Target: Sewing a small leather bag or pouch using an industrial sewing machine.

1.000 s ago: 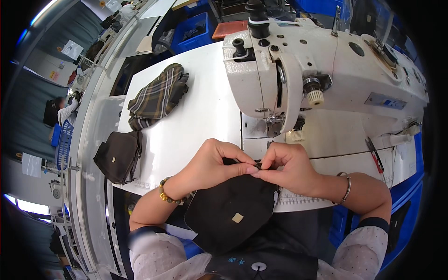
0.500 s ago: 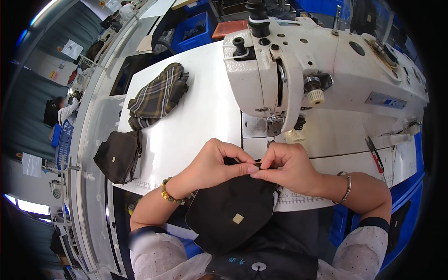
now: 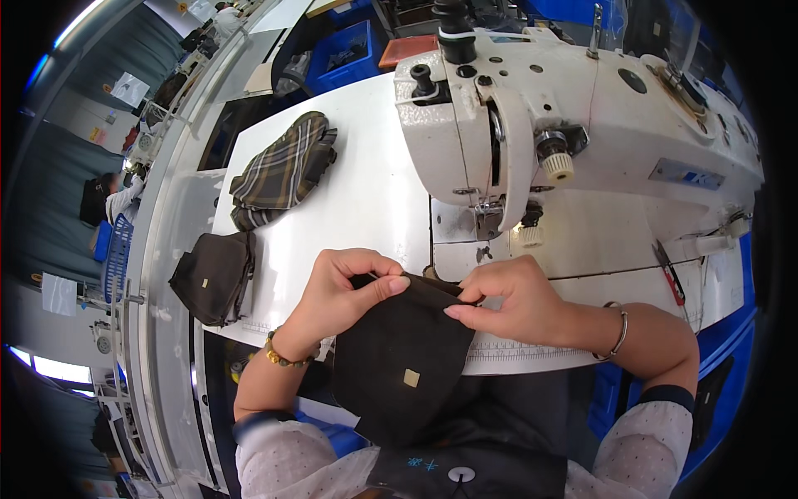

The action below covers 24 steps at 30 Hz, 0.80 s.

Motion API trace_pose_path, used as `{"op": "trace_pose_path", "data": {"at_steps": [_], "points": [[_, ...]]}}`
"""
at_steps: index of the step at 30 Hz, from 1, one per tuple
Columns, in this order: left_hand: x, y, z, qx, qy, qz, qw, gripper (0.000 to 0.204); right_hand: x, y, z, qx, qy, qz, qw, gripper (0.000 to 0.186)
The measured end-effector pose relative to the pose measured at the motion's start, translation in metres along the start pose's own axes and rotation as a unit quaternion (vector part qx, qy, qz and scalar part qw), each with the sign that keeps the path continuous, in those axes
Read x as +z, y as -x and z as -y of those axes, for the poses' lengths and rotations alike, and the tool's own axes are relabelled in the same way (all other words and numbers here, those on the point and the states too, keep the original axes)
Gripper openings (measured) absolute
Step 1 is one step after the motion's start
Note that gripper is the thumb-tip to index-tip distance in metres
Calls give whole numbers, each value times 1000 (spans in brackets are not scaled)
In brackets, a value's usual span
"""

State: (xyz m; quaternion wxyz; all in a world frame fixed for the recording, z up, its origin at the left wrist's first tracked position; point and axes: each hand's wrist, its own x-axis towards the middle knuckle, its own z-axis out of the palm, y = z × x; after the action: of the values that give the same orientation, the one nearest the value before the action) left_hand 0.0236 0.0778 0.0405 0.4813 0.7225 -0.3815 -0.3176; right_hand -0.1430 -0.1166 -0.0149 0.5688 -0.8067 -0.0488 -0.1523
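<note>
Both hands, left hand (image 3: 337, 287) and right hand (image 3: 507, 299), pinch the black pouch's (image 3: 399, 366) top edge; fingers should keep it taut and even.

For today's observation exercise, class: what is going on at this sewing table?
A person sits at a white sewing machine and holds a dark fabric pouch at the table's near edge. The left hand and right hand both pinch its top edge. To the left lie a plaid pouch and, at the table's edge, another dark pouch.
</note>
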Motion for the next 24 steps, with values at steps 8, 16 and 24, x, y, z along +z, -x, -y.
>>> {"op": "trace_pose_path", "data": {"at_steps": [8,16,24], "points": [[7,9,10,15,1,-7,1000,9,4,4,4,82,-119,-23,989,16],[10,5,11,24,-23,5,999,10,4,7,11,89,-137,-21,986,22],[-2,-17,0,-35,-17,92,995,10,8,9,6,24,-48,3,999,26]]}}
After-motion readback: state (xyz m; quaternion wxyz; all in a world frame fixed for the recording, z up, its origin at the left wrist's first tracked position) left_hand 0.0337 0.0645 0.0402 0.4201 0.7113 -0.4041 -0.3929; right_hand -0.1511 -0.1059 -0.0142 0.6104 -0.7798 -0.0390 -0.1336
